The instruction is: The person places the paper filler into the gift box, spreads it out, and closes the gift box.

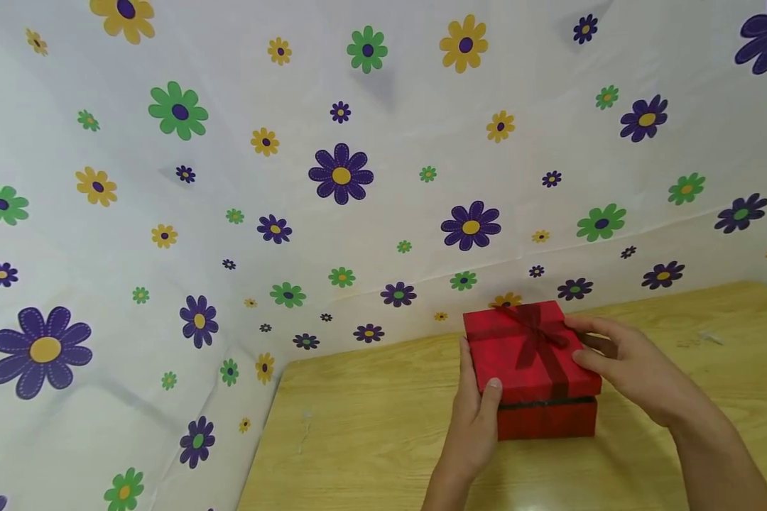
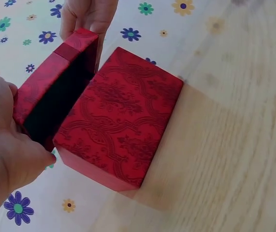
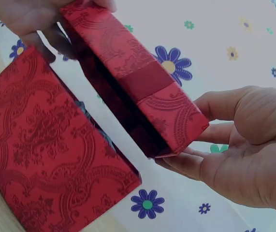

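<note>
A red gift box stands on the wooden table, with its patterned base [image 1: 546, 420] below and its lid [image 1: 495, 362] raised a little above it. Across the lid runs a dark red ribbon with a bow [image 1: 535, 333]. My left hand [image 1: 473, 422] grips the lid's left side, thumb at the front corner. On the opposite side, my right hand [image 1: 639, 369] holds the lid between thumb and fingers. The right wrist view shows a gap between lid [image 3: 147, 79] and base [image 3: 55, 145], with some dark material at the base's rim. What lies inside is hidden.
The light wooden table [image 1: 358, 426] extends to both sides of the box. Behind it and at the left hangs a white cloth [image 1: 396, 142] printed with purple, green and yellow flowers. A small pale scrap [image 1: 711, 338] lies at the table's right.
</note>
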{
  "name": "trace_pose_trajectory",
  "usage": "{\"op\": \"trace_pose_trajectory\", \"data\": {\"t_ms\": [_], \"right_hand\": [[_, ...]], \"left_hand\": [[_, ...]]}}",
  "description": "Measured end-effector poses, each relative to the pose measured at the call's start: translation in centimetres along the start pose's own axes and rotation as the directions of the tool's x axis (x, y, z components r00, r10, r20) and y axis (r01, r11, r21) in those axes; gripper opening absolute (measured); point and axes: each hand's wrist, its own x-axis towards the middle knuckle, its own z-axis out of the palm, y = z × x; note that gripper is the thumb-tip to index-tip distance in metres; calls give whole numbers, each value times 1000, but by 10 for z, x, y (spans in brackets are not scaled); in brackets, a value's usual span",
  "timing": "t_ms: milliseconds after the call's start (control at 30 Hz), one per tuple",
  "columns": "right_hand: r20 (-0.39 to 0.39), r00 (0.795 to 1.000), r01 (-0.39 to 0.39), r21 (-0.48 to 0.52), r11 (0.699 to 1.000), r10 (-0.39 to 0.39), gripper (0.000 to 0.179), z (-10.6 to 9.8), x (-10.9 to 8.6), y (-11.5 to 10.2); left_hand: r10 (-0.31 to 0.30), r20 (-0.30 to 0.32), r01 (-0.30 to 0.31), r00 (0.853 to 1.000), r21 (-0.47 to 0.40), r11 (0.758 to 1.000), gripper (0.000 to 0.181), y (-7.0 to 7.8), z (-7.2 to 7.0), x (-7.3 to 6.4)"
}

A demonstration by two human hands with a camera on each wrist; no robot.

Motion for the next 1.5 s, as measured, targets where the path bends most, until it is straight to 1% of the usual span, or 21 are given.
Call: {"op": "trace_pose_trajectory", "data": {"t_ms": [67,200,333,500,533,700,800,900,1033,1167,1333,1500], "right_hand": [[4,1000,-7,-22,1000,7,58,-1,0,3],[15,1000,-24,-35,999,25,58,-5,2,8],[37,999,-20,-11,1000,21,58,-7,2,11],[52,999,5,-19,1000,-4,60,-7,2,16],[52,999,12,-26,1000,-11,60,-7,2,16],[62,997,39,-16,999,-38,60,-7,4,17],[60,997,40,-22,999,-39,59,-5,3,19],[62,998,24,-49,999,-21,57,-3,2,22],[68,998,-3,-90,996,9,58,-2,2,25],[80,997,0,-97,995,8,58,-1,4,27],[102,995,-2,-50,999,7,60,3,7,31],[91,996,6,-8,1000,-5,61,13,10,32]], "left_hand": [[-7,15,7,1000,21,1000,74,-2,1,0],[-49,45,46,998,64,997,74,-5,-1,0],[-88,78,81,993,86,993,76,-9,-3,1],[-125,106,112,987,118,987,78,-13,-6,1],[-139,104,125,985,126,984,78,-14,-6,1],[-167,104,152,980,134,979,78,-16,-6,3],[-147,107,133,983,123,983,79,-18,-5,3],[-128,110,114,986,123,986,79,-20,-3,3],[-132,117,116,984,130,985,80,-20,-2,2],[-159,112,144,981,130,981,81,-20,-2,1],[-220,82,207,972,148,967,82,-22,-6,-1],[-244,62,234,968,139,962,82,-25,-12,-1]]}}
